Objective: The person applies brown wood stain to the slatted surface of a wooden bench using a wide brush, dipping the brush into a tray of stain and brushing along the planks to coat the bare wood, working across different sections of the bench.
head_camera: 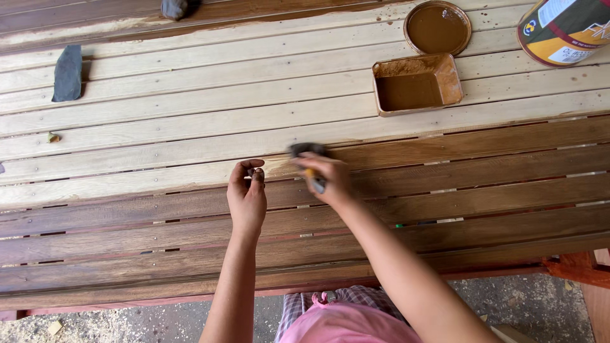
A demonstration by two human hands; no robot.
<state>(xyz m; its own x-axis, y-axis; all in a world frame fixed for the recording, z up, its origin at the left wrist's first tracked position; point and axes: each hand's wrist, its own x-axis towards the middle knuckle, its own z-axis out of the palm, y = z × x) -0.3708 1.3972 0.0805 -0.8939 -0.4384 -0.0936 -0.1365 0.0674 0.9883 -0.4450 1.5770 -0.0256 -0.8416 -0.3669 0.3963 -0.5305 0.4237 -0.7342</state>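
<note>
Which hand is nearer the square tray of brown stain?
Right. The right hand, holding a brush, sits below and slightly left of the square tray. The left hand rests on the slats farther left and lower.

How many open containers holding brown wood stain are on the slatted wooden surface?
2. A round lid filled with brown stain lies near the top right; a rectangular tray of stain sits just below it. The large paint can at the right edge is cut off, contents unseen.
</note>
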